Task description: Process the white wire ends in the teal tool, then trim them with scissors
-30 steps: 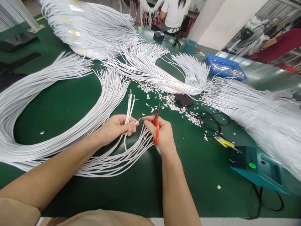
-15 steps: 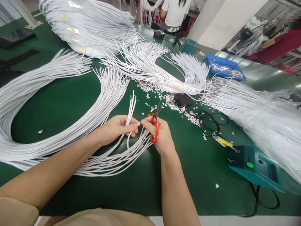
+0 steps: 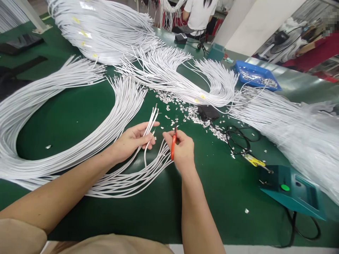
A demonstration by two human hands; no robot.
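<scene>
Several white cables [image 3: 150, 124] stand up out of my left hand [image 3: 132, 140], which is closed on them, thumb pressed against one cable and index finger stretched out. Thin bare tips show at their upper ends. In my right hand [image 3: 182, 150] is a pair of scissors with red handles [image 3: 173, 146], its dark blades pointing away from me. The two hands are a short gap apart. Below and between them, loose white cables [image 3: 127, 185] curve over the green table [image 3: 159, 222], their ends running up beside my right hand.
Large bundles of white cable [image 3: 111, 31] lie at the back, left and right. Small silvery scraps [image 3: 194, 114] are scattered mid-table. A blue tray [image 3: 254, 76] holds more bits. A teal device [image 3: 293, 190] with a green button stands at right, near a black cord [image 3: 238, 139]. Two people are beyond.
My right hand has drawn away from the cable tip at my left fingers. The scissors have turned so the handles show edge-on. My left index finger has straightened. The view shifted slightly.
</scene>
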